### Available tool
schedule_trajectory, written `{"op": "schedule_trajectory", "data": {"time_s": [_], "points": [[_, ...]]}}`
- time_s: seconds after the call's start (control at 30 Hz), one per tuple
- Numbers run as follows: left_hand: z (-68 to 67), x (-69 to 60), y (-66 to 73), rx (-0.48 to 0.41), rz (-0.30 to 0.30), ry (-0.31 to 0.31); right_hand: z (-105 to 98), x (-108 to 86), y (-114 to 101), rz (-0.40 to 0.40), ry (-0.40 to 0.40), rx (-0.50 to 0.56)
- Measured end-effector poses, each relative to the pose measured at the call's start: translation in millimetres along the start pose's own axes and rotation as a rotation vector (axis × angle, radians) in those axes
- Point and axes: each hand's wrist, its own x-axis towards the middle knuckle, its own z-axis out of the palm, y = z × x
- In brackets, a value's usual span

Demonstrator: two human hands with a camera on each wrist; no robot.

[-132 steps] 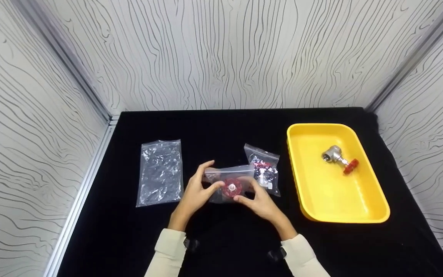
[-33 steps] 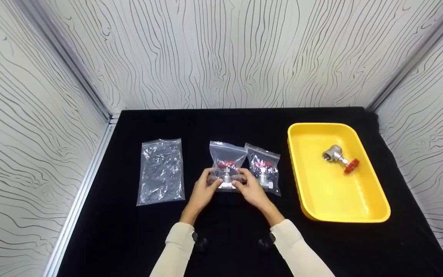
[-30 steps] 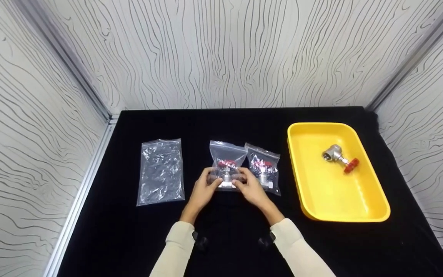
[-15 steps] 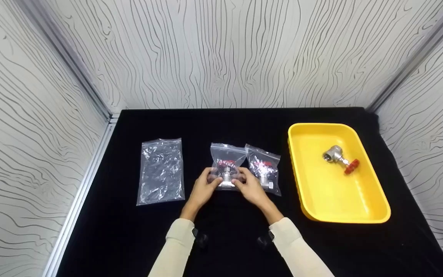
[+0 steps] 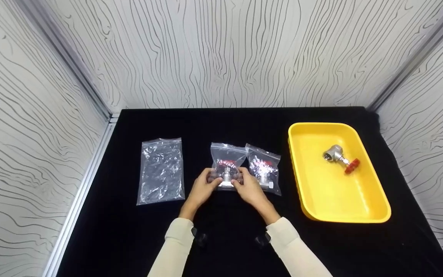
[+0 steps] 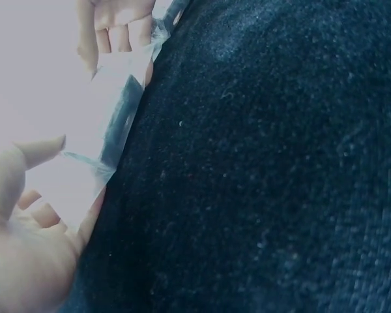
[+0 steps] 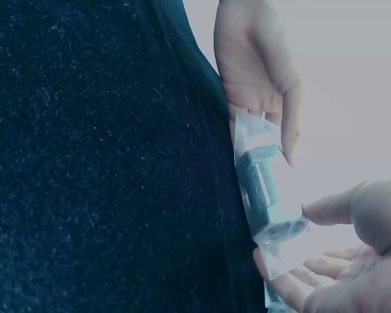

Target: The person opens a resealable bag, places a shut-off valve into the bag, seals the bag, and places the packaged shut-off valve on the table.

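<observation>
Hands (image 5: 201,189) (image 5: 251,189) pinching bagged valve (image 5: 227,175), yellow tray (image 5: 340,200)

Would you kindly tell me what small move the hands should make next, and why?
Probably loosen the left hand and right hand from the held bag: its valve is already inside, and it appears to lie beside a second bagged valve, while a loose valve lies in the yellow tray.
</observation>
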Motion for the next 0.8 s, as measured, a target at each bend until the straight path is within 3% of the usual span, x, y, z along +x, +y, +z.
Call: {"op": "schedule_trajectory", "data": {"time_s": [0.27, 0.8], "points": [[-0.5, -1.3, -0.6, -0.004, -0.002, -0.032, -2, -1.3, -4, -0.029, 0.017, -0.103], [-12.7, -5.5, -2.7, 0.021, 0.014, 0.046, -7, -4.4, -6, 0.009, -0.043, 0.014]]}}
